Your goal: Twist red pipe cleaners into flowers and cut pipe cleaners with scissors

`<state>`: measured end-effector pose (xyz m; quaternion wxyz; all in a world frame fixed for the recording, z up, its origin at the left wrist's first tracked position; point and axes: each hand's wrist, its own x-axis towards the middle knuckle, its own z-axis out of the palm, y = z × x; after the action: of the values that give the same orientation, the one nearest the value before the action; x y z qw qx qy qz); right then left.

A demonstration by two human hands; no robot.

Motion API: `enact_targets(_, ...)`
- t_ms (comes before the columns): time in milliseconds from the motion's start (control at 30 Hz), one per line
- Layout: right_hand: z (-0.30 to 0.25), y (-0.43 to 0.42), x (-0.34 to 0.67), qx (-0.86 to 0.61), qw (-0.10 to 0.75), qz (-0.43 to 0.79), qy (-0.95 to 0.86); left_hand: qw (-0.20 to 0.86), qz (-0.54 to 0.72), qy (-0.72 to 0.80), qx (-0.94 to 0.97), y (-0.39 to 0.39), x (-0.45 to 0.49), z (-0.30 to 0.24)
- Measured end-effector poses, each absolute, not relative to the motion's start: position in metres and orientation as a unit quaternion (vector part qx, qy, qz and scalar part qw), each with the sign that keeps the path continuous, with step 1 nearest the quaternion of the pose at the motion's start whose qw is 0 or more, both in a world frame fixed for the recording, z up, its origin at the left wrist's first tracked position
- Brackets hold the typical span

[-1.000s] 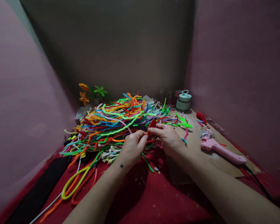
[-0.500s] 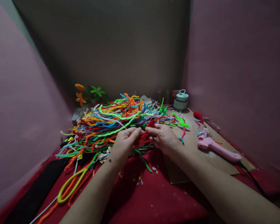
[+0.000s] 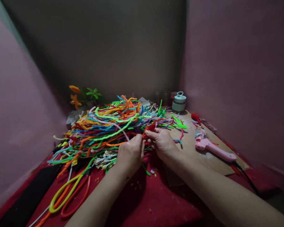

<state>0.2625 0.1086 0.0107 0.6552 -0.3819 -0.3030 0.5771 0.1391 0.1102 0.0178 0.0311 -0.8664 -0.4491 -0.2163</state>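
Note:
Over the near edge of the pipe cleaner pile (image 3: 109,129), my two hands meet at a red fuzzy piece (image 3: 151,126), apparently bent pipe cleaner. My right hand (image 3: 164,143) pinches it between thumb and fingers, with its upper end sticking up past the fingertips. Curled with its back turned to me, my left hand (image 3: 131,150) is closed at the lower end of the same red piece. Its fingertips are mostly hidden, and so is the exact spot it grips.
A pink glue gun (image 3: 219,151) lies on a brown board (image 3: 186,157) at right, its black cord trailing off. Behind stands a pale green jar (image 3: 179,103). Orange pipe cleaner flowers (image 3: 75,100) are at back left. Yellow and red loop handles (image 3: 59,192) lie front left on red cloth (image 3: 165,201).
My left hand has turned over and curled, its back now toward me, and dropped slightly. My right hand still pinches the red piece. The whole view has shifted a little.

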Motion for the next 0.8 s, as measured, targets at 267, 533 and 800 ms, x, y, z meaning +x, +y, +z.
enact_targets(267,0.013,0.108,0.264,-0.387,0.674,0.546,-0.313,-0.139,-0.247,-0.473,-0.834,0.111,0.142,0.029)
enact_targets(533,0.013,0.115,0.270,-0.399,0.693,0.519,-0.303,-0.150,-0.290,-0.478,-0.815,0.110,0.141,0.027)
enact_targets(800,0.013,0.110,0.262,-0.383,0.665,0.559,-0.313,-0.353,-0.422,-0.486,-0.679,0.121,0.137,0.045)
